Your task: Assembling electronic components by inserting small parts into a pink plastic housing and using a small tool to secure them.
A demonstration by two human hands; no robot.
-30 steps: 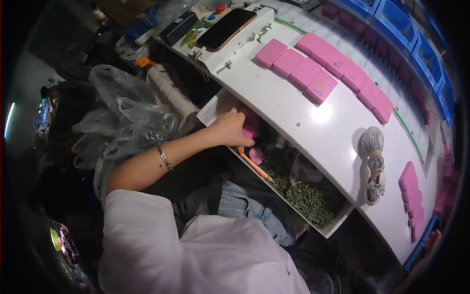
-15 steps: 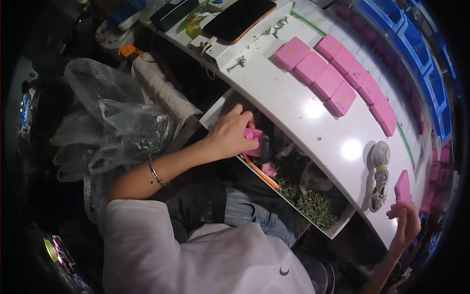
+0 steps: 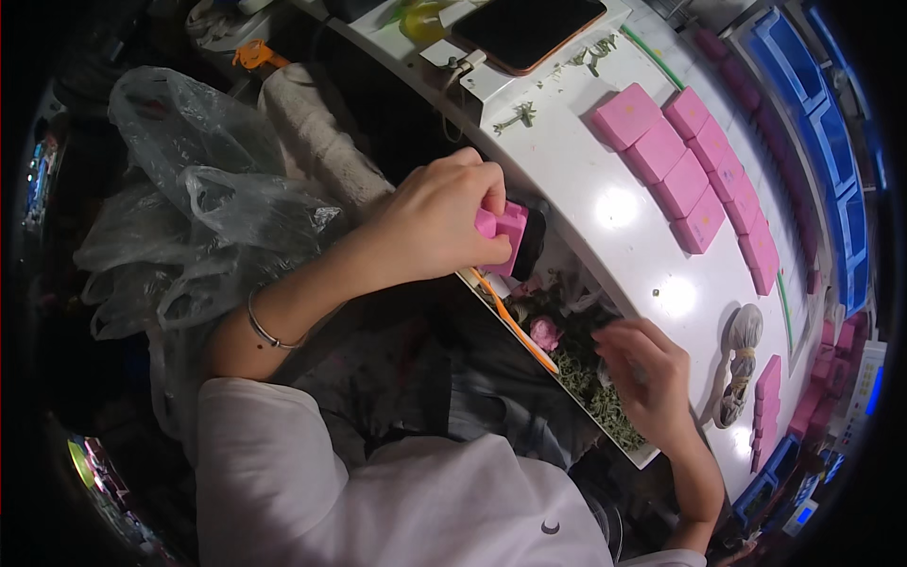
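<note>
My left hand (image 3: 439, 217) is closed around a pink block (image 3: 511, 241), gripping it by a raised pink part near the thumb. It is above the left end of the open white drawer (image 3: 529, 345), beside a dark, rounded object (image 3: 535, 248). My right hand (image 3: 652, 378) is over the drawer's other end, fingers loosely bent and apart, with nothing visible in them. Green plant-like scraps (image 3: 588, 389) and a pink crumpled piece (image 3: 545, 333) lie in the drawer under it. An orange strip (image 3: 510, 321) runs along the drawer's near wall.
Two rows of pink blocks (image 3: 661, 156) stand on the white table (image 3: 576, 203). A tied grey bundle (image 3: 746, 331) and more pink pieces (image 3: 766, 406) lie to the right. A phone (image 3: 529, 33) rests at the back. Clear plastic bags (image 3: 227, 217) hang left; blue bins (image 3: 822, 123) line the far right.
My right hand has left the pink piece at the far right and moved left over the drawer. My left hand keeps its hold on the pink block. The whole view has shifted.
</note>
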